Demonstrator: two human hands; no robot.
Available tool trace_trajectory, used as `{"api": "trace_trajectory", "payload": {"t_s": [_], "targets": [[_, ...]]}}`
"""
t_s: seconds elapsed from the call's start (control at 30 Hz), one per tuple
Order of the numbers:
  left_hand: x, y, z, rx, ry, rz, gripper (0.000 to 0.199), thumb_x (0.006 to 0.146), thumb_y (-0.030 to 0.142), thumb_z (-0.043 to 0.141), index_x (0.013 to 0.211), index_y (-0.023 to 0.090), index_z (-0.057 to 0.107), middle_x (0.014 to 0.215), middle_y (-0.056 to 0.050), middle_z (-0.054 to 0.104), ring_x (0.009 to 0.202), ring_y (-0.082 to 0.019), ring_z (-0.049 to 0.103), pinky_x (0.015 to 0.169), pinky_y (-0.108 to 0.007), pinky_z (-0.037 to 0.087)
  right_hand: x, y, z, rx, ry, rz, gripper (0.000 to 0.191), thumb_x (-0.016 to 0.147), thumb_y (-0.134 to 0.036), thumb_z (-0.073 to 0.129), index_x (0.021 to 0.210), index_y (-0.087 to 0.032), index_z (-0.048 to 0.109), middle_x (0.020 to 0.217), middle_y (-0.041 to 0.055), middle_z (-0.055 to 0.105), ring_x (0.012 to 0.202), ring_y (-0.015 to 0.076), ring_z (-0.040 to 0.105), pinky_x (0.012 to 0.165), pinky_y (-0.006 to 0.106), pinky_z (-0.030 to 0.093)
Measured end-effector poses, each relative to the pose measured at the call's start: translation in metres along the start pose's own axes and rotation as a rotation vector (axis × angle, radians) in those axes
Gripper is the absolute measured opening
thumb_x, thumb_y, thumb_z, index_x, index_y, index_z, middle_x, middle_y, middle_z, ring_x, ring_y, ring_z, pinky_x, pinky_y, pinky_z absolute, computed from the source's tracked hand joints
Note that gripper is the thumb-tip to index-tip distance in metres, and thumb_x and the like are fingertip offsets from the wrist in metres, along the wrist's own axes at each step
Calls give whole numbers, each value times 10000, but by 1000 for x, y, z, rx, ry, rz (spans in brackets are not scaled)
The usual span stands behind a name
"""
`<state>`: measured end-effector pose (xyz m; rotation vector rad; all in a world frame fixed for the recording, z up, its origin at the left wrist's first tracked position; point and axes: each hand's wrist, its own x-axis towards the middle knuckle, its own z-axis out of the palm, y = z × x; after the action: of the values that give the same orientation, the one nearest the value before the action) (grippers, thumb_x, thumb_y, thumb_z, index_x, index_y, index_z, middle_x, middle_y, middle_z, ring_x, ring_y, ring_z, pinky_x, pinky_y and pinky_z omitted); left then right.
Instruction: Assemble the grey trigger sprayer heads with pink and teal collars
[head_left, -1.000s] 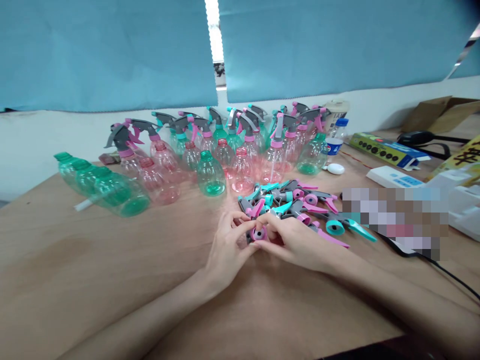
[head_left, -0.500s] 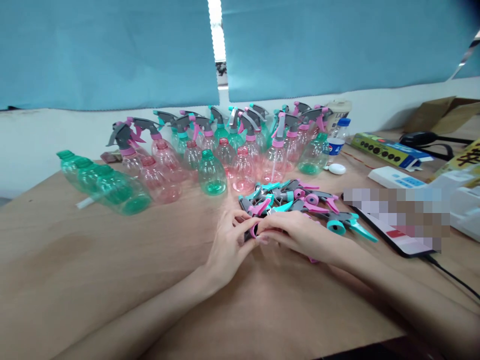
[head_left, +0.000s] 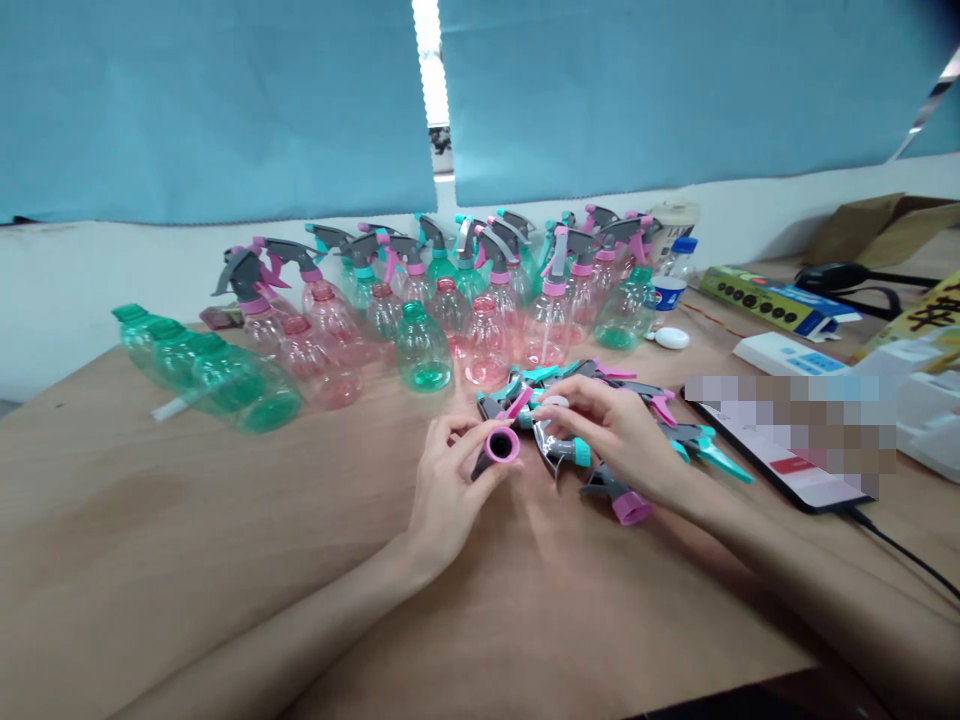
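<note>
My left hand (head_left: 448, 490) grips a grey spray head with a pink collar (head_left: 502, 445), its round opening facing me. To its right, my right hand (head_left: 619, 435) is over the pile of loose spray heads, thumb and forefinger curved around a small whitish piece (head_left: 553, 402). Below the fingers lies a grey spray head with a teal collar (head_left: 581, 452). Another, with a pink collar (head_left: 631, 507), rests nearer me. Just behind the pile stand a clear pink bottle (head_left: 487, 345) and a green bottle (head_left: 425, 350), both without spray heads.
Rows of bottles with spray heads (head_left: 555, 290) stand toward the wall. Green bottles (head_left: 232, 375) lie or lean at the left. On the right are a phone (head_left: 817, 480) with a cable, a white device (head_left: 791, 355), a yellow box (head_left: 772, 300) and a Pepsi bottle (head_left: 671, 280).
My right hand has moved away from my left, to the right and slightly up, uncovering the pink collar's opening. My left hand still grips the spray head.
</note>
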<state>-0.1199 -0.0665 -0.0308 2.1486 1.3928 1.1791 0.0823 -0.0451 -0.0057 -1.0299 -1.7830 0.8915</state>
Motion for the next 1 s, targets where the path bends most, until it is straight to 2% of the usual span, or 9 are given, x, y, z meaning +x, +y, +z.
{"api": "trace_trajectory", "payload": {"t_s": [0.07,0.2,0.3,0.4,0.53,0.63,0.7,0.8,1.0], "targets": [[0,0,0,-15,5,3,282,790,301,694,1070,305,658,986,-24,528,967,-207,515,844,-347,453,1,1,0,0,1,8,232,911,-385,498,906,-192,627,803,22,681,709,151,652,620,265,515],[-1,0,2,-77,9,-17,292,798,384,671,1083,319,656,990,-31,501,960,-208,522,809,-353,494,0,4,4,104,-34,14,343,950,-421,404,901,-179,642,761,28,672,687,146,636,644,276,515],[-2,0,2,-101,20,-24,297,798,395,668,1086,327,654,992,-32,496,969,-206,520,785,-342,516,-2,3,7,114,-69,11,373,969,-415,357,918,-186,648,754,21,640,650,135,588,600,266,480],[-2,0,2,-112,22,-16,289,795,391,671,1073,315,660,996,-33,500,959,-199,524,758,-328,527,-3,0,6,6,-14,-71,330,967,-365,389,912,-205,672,778,18,611,698,140,568,654,283,461],[-1,0,1,-30,50,54,279,780,366,695,1046,287,668,960,-23,542,929,-195,533,813,-363,497,-5,-4,7,-85,67,-189,165,900,-296,547,924,-241,700,848,14,626,789,149,586,722,296,465],[0,1,1,4,55,105,271,776,326,708,1038,271,665,952,-18,584,930,-195,532,828,-366,481,-10,-5,12,19,9,-151,209,873,-284,589,1075,-244,632,745,-23,630,590,109,580,585,264,480],[-1,1,1,3,47,131,266,778,312,709,1035,262,661,950,-20,602,931,-198,531,821,-365,483,-13,-7,15,74,-22,-144,174,871,-271,591,1037,-223,609,709,-31,630,519,96,566,527,250,474],[-2,2,1,14,30,164,266,783,299,706,1039,249,653,955,-29,608,928,-201,527,816,-369,484,-15,-10,17,-2,-14,-232,61,881,-230,572,864,-201,623,704,-7,640,613,122,598,561,257,477],[-4,4,0,43,5,246,275,803,268,688,1067,215,631,947,-44,609,910,-198,520,802,-362,484,-15,-9,21,-145,67,-460,55,867,-192,601,845,-199,650,747,17,635,713,152,572,655,311,484]]}}
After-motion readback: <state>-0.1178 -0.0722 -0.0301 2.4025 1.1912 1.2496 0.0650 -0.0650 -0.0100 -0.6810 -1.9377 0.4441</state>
